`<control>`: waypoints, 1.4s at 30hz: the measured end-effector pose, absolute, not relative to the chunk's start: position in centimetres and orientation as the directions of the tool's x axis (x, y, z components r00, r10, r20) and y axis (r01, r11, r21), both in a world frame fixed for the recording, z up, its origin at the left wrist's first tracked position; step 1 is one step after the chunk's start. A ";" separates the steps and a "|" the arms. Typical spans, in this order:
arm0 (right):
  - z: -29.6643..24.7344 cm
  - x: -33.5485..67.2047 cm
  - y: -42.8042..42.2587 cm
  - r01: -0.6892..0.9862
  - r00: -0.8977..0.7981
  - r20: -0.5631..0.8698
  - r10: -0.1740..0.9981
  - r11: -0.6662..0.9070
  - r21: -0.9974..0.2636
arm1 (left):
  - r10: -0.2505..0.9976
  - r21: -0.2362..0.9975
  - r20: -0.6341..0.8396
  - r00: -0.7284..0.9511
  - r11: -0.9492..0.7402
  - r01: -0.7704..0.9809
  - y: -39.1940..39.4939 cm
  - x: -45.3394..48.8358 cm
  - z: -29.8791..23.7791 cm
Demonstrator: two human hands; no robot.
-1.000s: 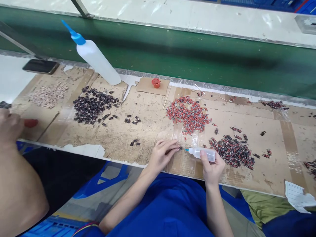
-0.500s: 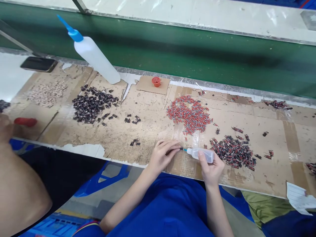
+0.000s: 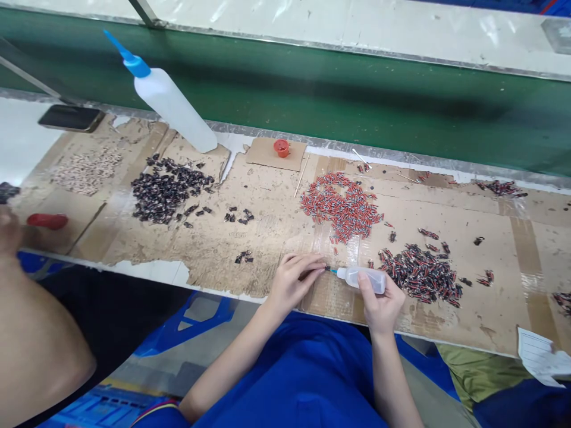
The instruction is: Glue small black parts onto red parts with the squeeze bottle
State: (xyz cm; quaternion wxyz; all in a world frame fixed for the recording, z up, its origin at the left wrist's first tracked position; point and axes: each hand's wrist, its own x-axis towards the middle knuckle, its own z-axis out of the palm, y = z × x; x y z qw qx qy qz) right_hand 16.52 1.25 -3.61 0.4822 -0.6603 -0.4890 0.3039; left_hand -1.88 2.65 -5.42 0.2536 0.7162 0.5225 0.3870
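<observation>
In my right hand (image 3: 384, 306) is a small clear squeeze bottle (image 3: 363, 279) with a thin blue-green tip, lying nearly level and pointing left. The tip meets a small black part (image 3: 327, 267) pinched between the fingertips of my left hand (image 3: 297, 279); most of that part is hidden by the fingers. Just beyond my hands spreads a pile of small red-and-silver pieces (image 3: 341, 205). To the right of the squeeze bottle lies a heap of black parts with red pieces on them (image 3: 422, 273). A pile of plain black parts (image 3: 165, 189) sits farther left.
A large white bottle with a blue nozzle (image 3: 173, 110) stands at the back left. A red cup (image 3: 281, 148) rests on a cardboard square (image 3: 259, 153). A phone (image 3: 71, 117) and pale small pieces (image 3: 87, 170) are at far left, near a co-worker's arm (image 3: 40, 327). A green belt (image 3: 312, 89) runs behind.
My hands, the squeeze bottle and the black part hold almost the same position. Only a slight shift of the whole view shows.
</observation>
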 end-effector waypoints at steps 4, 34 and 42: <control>-3.5 16.5 1.3 0.360 0.337 0.070 0.939 -0.060 -0.931 | 0.948 0.781 0.284 0.146 -0.317 0.538 2.7 -1.9 -5.3; -3.6 6.3 6.3 0.463 -0.115 0.136 0.984 0.175 -0.869 | 0.938 0.941 0.141 -0.316 -0.028 0.338 0.8 -9.8 -2.9; -3.5 9.3 4.7 0.609 -0.078 0.210 0.974 0.214 -0.764 | 0.945 0.946 0.085 -0.315 0.023 0.324 0.6 -8.8 -2.5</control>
